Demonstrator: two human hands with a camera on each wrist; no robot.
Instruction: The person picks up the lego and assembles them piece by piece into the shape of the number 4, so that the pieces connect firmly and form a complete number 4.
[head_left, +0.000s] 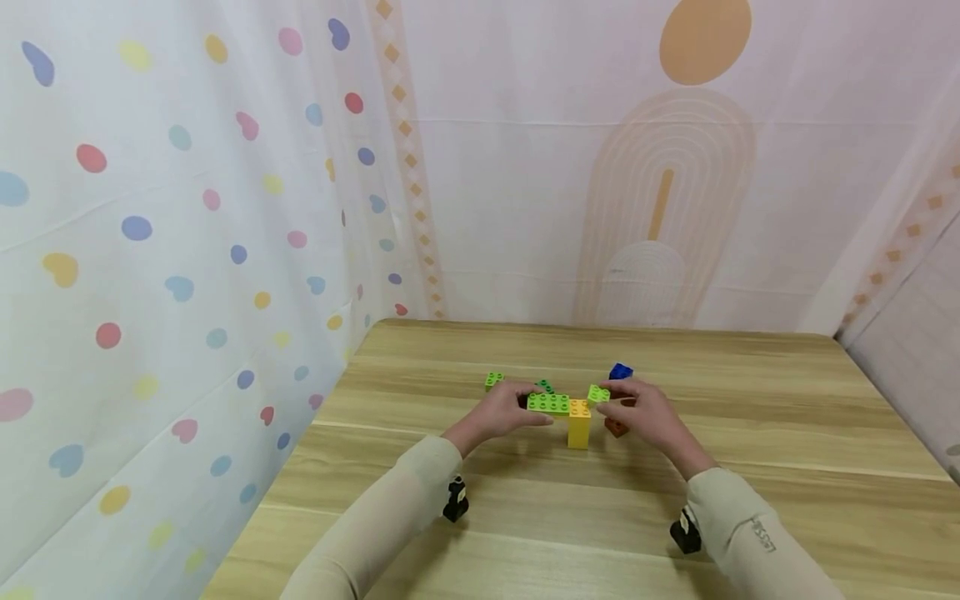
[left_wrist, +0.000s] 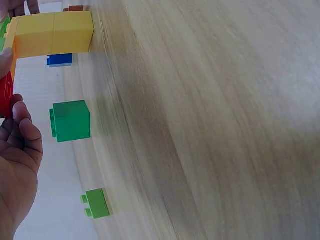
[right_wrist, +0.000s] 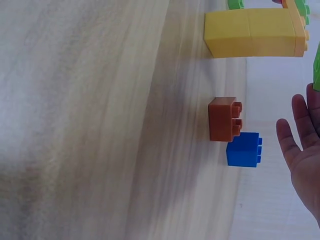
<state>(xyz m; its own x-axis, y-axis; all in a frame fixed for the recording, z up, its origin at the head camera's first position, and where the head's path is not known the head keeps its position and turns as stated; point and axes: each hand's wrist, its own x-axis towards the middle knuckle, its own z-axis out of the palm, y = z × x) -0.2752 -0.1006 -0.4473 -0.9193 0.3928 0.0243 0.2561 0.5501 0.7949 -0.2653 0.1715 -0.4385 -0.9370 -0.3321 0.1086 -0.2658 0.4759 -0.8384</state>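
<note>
Two stacked yellow building bricks [left_wrist: 55, 34] stand as a column, topped by an orange plate [head_left: 579, 407] that juts out sideways. A long light green brick [head_left: 548, 403] lies along the left of the top. My left hand [head_left: 512, 407] grips this overhanging left end between thumb and fingers, and a red brick [left_wrist: 6, 95] shows between them in the left wrist view. Just right of the column, my right hand [head_left: 645, 410] pinches a small light green brick [head_left: 597, 394] by its right side, at about the height of the column's top.
Behind the hands on the wooden table [head_left: 555, 517] are a green brick [left_wrist: 71, 121], a small light green brick [head_left: 493, 381] and a blue brick [head_left: 620, 372]. A brown brick [right_wrist: 222, 120] sits under my right hand. Patterned curtains [head_left: 525, 208] hang behind the table and along the left.
</note>
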